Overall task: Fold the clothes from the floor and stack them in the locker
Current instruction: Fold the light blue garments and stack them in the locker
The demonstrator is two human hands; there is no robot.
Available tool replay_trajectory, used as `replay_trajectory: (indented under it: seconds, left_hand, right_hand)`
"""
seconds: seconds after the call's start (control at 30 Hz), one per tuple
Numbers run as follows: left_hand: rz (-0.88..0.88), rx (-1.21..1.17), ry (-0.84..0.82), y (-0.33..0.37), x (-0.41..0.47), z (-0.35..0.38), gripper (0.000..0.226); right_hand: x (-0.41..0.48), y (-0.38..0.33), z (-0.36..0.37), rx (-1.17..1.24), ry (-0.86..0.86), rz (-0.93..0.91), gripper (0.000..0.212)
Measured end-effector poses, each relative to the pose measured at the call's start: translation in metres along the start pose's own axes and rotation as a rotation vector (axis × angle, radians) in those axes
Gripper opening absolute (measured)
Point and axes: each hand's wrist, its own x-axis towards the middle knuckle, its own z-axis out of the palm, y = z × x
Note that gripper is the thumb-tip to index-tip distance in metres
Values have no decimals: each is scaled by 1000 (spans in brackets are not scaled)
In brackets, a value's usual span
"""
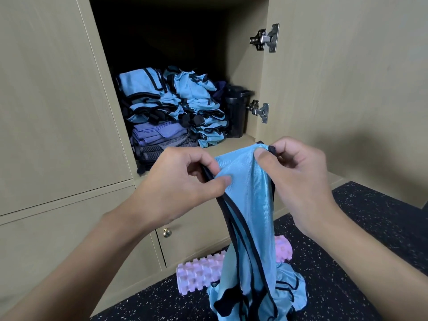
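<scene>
**Q:** What is standing where?
**A:** The locker (231,144) is standing open at far centre, with its door (335,77) lying to the right. The floor (370,228) is showing dark and speckled at near right. Folded stacks (171,107) are filling the shelf's left and middle. A bottle (236,112) is standing just right of them.

**Q:** Where is the vest?
**A:** The vest (247,181) is hanging in front of the locker, below the shelf. Its lower end is trailing onto a pile (287,290) of more blue cloth lying on the floor beside a roller (199,274).

**Q:** What are the hands doing?
**A:** The left hand (183,191) is pinching the dark trim at the vest's upper left edge between thumb and fingers. The right hand (298,177) is pinching the top right corner likewise. Neither is released.

**Q:** How is this step best done?
**A:** The cloth is looking slick, so it is likely slipping easily. Recommended procedure:
1. Keeping both pinches on the trim.
2. Spreading the hands until the top edge is running taut and level.
3. Lifting the tail off the pile before folding.
</scene>
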Motion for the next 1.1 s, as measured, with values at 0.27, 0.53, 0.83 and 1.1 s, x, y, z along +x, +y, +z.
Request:
replay_trajectory:
  seconds: [0.27,0.53,0.83,1.1]
  left_hand:
    - [-13,18,-19,-1,-3,5,20]
    - [-27,-386,131,-2,7,0,22]
    - [11,-573,199,-4,12,-3,28]
    - [-123,-516,45,-7,1,16,67]
  right_hand:
    - [-6,0,-3,61,-5,13,30]
    - [-1,-2,-10,50,-96,17,10]
    - [2,-1,-11,53,-171,48,31]
    - [1,-3,-13,130,-139,104,44]
